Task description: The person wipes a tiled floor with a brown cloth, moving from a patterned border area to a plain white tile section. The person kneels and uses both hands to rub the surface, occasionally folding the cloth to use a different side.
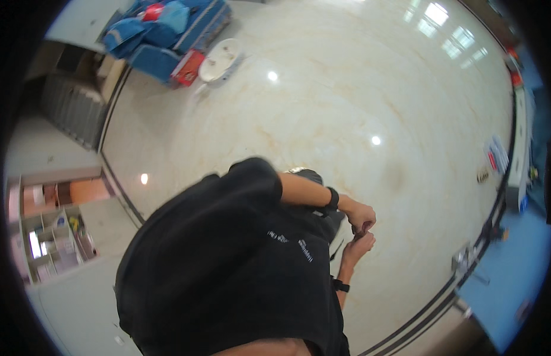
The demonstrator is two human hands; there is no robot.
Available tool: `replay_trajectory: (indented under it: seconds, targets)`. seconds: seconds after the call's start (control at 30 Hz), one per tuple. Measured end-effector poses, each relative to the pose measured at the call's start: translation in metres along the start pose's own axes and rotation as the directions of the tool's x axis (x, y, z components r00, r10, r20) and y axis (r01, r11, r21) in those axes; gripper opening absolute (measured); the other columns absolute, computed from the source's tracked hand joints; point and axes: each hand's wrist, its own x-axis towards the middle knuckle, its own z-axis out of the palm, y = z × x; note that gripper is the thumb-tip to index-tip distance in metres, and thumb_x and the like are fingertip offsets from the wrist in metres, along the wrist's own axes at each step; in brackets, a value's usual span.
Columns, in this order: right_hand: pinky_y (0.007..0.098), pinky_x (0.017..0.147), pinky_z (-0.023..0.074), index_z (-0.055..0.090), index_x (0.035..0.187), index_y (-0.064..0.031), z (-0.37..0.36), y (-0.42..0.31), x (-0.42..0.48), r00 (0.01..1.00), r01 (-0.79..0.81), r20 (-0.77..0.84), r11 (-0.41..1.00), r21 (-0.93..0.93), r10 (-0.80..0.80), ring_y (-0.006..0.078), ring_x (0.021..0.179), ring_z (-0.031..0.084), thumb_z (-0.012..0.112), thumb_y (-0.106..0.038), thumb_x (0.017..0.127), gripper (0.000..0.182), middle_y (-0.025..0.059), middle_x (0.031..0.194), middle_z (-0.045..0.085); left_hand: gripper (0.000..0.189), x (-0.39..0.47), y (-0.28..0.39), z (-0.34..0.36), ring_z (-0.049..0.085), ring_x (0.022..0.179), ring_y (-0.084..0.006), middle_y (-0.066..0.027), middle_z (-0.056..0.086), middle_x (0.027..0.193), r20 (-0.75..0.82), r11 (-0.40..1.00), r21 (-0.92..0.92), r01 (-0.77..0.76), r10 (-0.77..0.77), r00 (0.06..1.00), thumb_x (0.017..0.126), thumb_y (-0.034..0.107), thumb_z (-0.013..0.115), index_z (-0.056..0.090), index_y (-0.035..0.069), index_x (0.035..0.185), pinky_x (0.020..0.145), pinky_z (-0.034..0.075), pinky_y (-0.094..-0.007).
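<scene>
The wearer's black T-shirt (240, 249) fills the lower middle, with pale lettering. My left hand (362, 217) reaches out from the upper sleeve, a black band (333, 198) on its wrist. Just below it is my right hand (358, 249), with another black band (341, 285) at the wrist. The fingers of both hands meet on a small dark thing (363, 230), mostly covered and too small to identify. A thin black strap-like piece (337, 250) shows between the shirt and my right hand.
Glossy marbled floor tiles (337, 111) lie all around. At upper left, a white oval basin (221, 60) stands by a red box (188, 67) and blue fabric-covered furniture (153, 58). Cubby shelves (53, 240) are at left. White papers or packets (498, 153) lie near the right wall.
</scene>
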Motion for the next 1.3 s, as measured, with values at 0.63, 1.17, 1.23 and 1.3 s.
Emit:
replay_trajectory:
  seconds: [0.63, 1.17, 1.23, 1.3]
  targets:
    - [0.0475, 0.073, 0.0354, 0.055, 0.095, -0.0095, 0.106, -0.233, 0.150, 0.307, 0.833, 0.431, 0.459, 0.310, -0.848, 0.0314, 0.090, 0.051, 0.059, -0.004, 0.079, 0.018, 0.0092, 0.092, 0.053, 0.026, -0.323, -0.007, -0.076, 0.060, 0.055, -0.0133, -0.0079, 0.068, 0.074, -0.637, 0.728, -0.683, -0.067, -0.547, 0.543, 0.070, 0.003, 0.076, 0.063, 0.000, 0.092, 0.044, 0.045, -0.0284]
    - [0.0464, 0.078, 0.0386, 0.052, 0.100, -0.0063, 0.336, -0.638, 0.226, -0.179, 0.848, 0.503, 0.127, 0.514, -0.846, 0.0338, 0.094, 0.051, 0.058, -0.004, 0.079, 0.022, 0.0124, 0.096, 0.053, 0.017, -0.650, -0.139, -0.211, 0.066, 0.083, -0.0128, -0.0065, 0.068, 0.087, -0.840, 0.811, -0.500, -0.304, -0.539, -0.054, 0.082, 0.001, 0.072, 0.059, 0.001, 0.093, 0.075, 0.055, -0.0286]
    - [0.0468, 0.077, 0.0390, 0.052, 0.100, -0.0066, 0.375, -0.676, 0.247, -0.186, 0.871, 0.541, 0.118, 0.477, -0.820, 0.0336, 0.094, 0.051, 0.058, -0.005, 0.078, 0.022, 0.0123, 0.096, 0.053, 0.018, -0.677, -0.171, -0.245, 0.064, 0.078, -0.0128, -0.0066, 0.067, 0.081, -0.835, 0.817, -0.489, -0.305, -0.540, -0.108, 0.081, 0.004, 0.073, 0.059, 0.002, 0.091, 0.071, 0.053, -0.0293]
    - [0.0478, 0.077, 0.0396, 0.052, 0.099, -0.0080, 0.427, -0.709, 0.266, -0.198, 0.879, 0.551, 0.102, 0.467, -0.811, 0.0322, 0.095, 0.052, 0.058, -0.010, 0.080, 0.019, 0.0112, 0.096, 0.053, 0.018, -0.713, -0.206, -0.275, 0.063, 0.077, -0.0119, -0.0061, 0.066, 0.082, -0.844, 0.836, -0.487, -0.253, -0.525, -0.110, 0.081, 0.004, 0.073, 0.058, 0.002, 0.091, 0.071, 0.052, -0.0290]
